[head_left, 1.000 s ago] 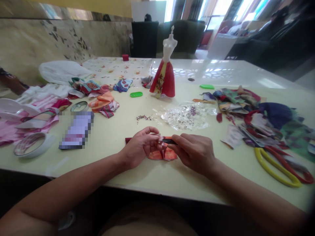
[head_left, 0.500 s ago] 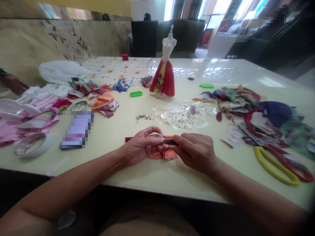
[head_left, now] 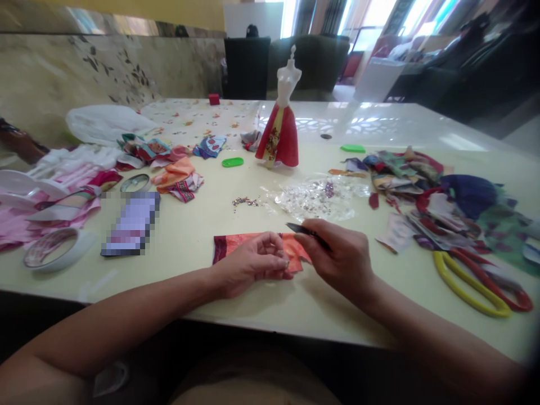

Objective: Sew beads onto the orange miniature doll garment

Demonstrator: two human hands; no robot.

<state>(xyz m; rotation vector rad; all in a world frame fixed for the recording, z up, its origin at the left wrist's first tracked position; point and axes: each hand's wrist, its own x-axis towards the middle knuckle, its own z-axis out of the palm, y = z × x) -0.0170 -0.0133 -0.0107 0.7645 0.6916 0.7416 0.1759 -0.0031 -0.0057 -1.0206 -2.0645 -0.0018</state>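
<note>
My left hand [head_left: 251, 264] lies on a flat orange-red cloth piece [head_left: 236, 244] with a dark patterned edge, its fingertips pinched together at the cloth. Anything small between them cannot be made out. My right hand [head_left: 341, 259] sits just to the right, holding black tweezers [head_left: 307, 233] with the tips pointing left. The tweezer tips are in the air above the cloth's right corner, apart from my left fingers.
A clear plastic bag of sequins [head_left: 316, 199] and a small sequin pile [head_left: 245, 201] lie ahead. A dress-form figure in a red skirt [head_left: 280, 126] stands beyond them. Fabric scraps [head_left: 405, 180] and yellow-and-red scissors [head_left: 472, 287] are on the right; a tape roll [head_left: 57, 250] and pixelated object [head_left: 133, 224] are on the left.
My right hand and the tweezers have moved up and right, away from my left fingertips. My left hand has dropped lower onto the cloth, and more of the cloth now shows.
</note>
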